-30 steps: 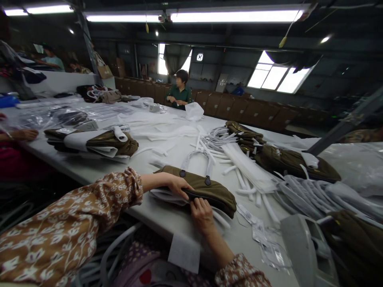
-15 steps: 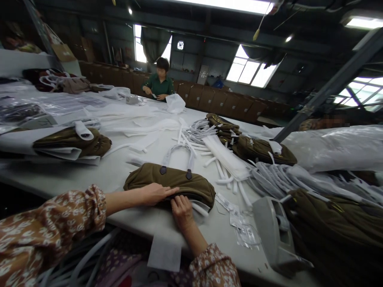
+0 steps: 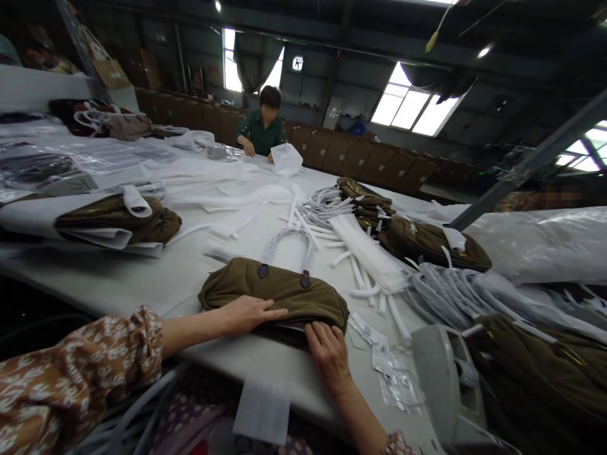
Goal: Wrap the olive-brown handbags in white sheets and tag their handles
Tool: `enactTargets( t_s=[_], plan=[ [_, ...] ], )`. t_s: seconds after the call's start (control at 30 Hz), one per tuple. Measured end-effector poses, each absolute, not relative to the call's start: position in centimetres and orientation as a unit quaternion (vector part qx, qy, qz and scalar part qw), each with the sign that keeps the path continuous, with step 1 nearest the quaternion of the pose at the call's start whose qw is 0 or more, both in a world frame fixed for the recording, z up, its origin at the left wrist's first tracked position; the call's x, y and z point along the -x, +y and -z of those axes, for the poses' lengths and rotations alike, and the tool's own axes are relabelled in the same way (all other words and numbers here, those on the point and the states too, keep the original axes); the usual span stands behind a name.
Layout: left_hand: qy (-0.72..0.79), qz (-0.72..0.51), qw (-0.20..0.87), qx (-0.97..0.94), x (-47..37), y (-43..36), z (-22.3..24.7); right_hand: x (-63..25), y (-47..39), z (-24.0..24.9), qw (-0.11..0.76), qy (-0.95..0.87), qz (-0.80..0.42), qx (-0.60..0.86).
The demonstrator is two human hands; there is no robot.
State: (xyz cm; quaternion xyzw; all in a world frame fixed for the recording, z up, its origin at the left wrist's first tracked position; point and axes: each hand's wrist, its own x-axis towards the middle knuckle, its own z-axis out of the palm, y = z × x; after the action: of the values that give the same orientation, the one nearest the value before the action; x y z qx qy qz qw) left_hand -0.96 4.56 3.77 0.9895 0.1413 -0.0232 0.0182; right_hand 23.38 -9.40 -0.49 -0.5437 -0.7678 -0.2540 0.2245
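Note:
An olive-green handbag lies on the white table in front of me. Its wrapped handle stands up at the far side, fixed by dark tabs. Across the bag's near side lies my left hand, palm down with fingers stretched out. My right hand has its fingers curled over the near edge of the bag toward the right end, gripping it; the fingertips are partly hidden. A white sheet hangs below the table's front edge.
Olive bags with white wrapping lie to the left. More olive bags and white foam tubes are at the right. A grey tape dispenser stands beside small clear packets. A co-worker in green is across the table.
My right hand has slid right along the bag's near edge, away from my left hand. The white tube end that stuck out at the bag's right is now out of sight. The view has shifted slightly.

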Motion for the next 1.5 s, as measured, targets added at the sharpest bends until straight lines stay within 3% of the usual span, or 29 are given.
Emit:
enactTargets(
  t_s=[0.27, 0.43, 0.73, 0.87, 1.0, 1.07, 1.2, 1.33, 1.5],
  plan=[
    [0.16, 0.028, 0.082, -0.983, 1.1, 5.1, -3.7, -27.7, -15.7, 1.4, 0.316, -0.681, 0.223, 0.621],
    [0.155, 0.042, 0.073, -0.984, 1.1, 4.8, -3.5, -27.1, -13.5, -0.3, 0.383, -0.588, 0.158, 0.695],
    [0.159, 0.041, 0.046, -0.985, 0.9, 4.2, -3.3, -26.7, -8.9, -3.3, 0.249, -0.628, 0.049, 0.736],
    [0.155, 0.043, 0.054, -0.985, 1.1, 4.4, -3.1, -28.7, -7.3, -5.9, 0.229, -0.717, -0.018, 0.658],
    [0.169, 0.037, 0.061, -0.983, 1.5, 4.6, -2.5, -30.2, -6.2, -7.3, 0.186, -0.806, 0.051, 0.559],
    [0.171, 0.033, 0.063, -0.983, 1.6, 4.7, -2.1, -30.9, -6.5, -6.6, 0.209, -0.807, 0.085, 0.546],
    [0.177, 0.035, 0.06, -0.982, 1.4, 4.8, -1.6, -32.1, -8.8, -3.6, 0.369, -0.641, 0.067, 0.67],
    [0.18, 0.044, 0.063, -0.981, 1.1, 4.8, -1.4, -31.9, -10.7, -1.3, 0.347, -0.616, -0.019, 0.707],
    [0.184, 0.049, 0.05, -0.98, 1.2, 4.8, -1.2, -30.7, -10.5, 0.5, 0.34, -0.631, 0.005, 0.698]
  ],
)
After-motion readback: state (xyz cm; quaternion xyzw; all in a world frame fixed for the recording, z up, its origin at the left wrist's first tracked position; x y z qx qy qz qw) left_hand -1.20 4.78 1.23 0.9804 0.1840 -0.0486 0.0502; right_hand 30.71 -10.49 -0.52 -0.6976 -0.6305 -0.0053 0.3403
